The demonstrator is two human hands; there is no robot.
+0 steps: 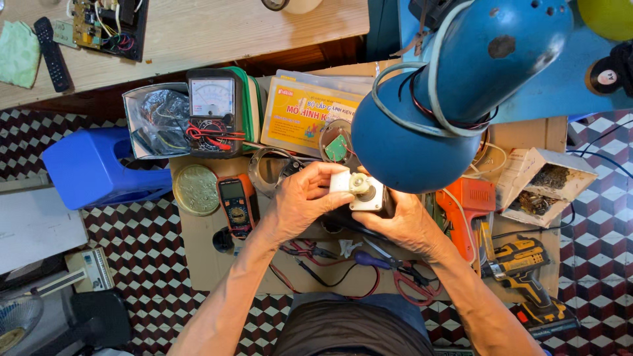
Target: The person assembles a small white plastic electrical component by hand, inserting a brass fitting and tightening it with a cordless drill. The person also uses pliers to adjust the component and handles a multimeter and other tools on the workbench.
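Small white motor [361, 191] (pale round hub facing up) gripped by both the left hand [304, 201] and right hand [403, 224], fingers curled around it

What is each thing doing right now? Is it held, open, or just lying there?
Left hand: gripping the motor.
Right hand: holding the motor from below.
Motor: held up in both hands, shaft towards the camera.
Lamp: bent over the hands; lit or not, cannot tell.
Orange multimeter: lying flat, untouched.
Analog meter: propped up, leads coiled on it.
Scissors: lying on the cardboard.
Drill: lying on its side.
Cardboard box: open.
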